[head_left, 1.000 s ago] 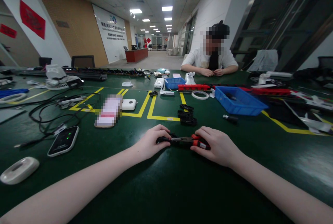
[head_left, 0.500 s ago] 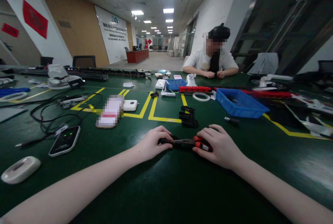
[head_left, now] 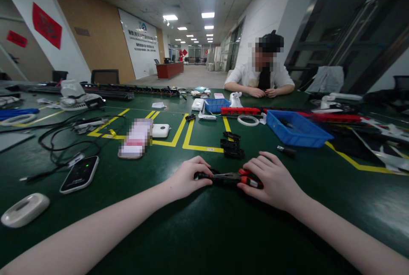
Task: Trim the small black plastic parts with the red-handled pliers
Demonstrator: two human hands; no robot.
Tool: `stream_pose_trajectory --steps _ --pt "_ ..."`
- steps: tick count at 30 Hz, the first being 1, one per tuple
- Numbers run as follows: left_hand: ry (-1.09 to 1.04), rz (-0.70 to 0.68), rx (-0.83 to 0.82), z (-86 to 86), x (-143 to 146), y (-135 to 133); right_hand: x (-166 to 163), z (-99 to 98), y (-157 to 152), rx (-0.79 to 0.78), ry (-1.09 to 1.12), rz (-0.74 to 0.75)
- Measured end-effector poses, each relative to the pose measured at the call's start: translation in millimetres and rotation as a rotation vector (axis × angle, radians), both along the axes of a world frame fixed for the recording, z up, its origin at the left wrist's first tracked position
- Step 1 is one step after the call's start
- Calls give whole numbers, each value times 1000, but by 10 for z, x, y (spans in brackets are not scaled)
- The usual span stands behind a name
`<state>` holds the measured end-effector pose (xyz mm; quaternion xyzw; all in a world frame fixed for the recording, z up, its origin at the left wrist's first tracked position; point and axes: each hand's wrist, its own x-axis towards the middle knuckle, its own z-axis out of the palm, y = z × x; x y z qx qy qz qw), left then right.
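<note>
My right hand is closed on the red and black handles of a pair of long-nose pliers, whose jaws point left. Between the thumb and fingers of my left hand is a small black part, mostly hidden by the fingers. The tips of the pliers meet this part; whether they grip it I cannot tell. Just beyond the pliers, several black plastic pieces lie in a stack. A short black cylinder with a shiny end rests to their right.
A blue bin stands to the right, and a smaller blue tray farther back. At left lie a phone, a white-edged device, black cables and a white oval object. A person sits across the table.
Both hands stay in nearly the same place with the pliers and the black part. The whole view has shifted slightly.
</note>
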<state>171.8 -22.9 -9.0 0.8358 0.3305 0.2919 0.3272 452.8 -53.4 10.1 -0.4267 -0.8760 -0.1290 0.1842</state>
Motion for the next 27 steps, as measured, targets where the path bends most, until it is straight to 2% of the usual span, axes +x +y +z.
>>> stream_pose_trajectory --steps 9,15,20,27 --pt "1 -19 -3 47 4 -18 54 -46 27 5 11 29" --pt "109 8 102 47 -2 -20 58 -109 -8 -29 44 16" --pt "116 9 98 27 -1 -18 26 -107 -67 -35 64 2" --pt "98 16 71 46 10 -19 60 -63 -28 64 32 31"
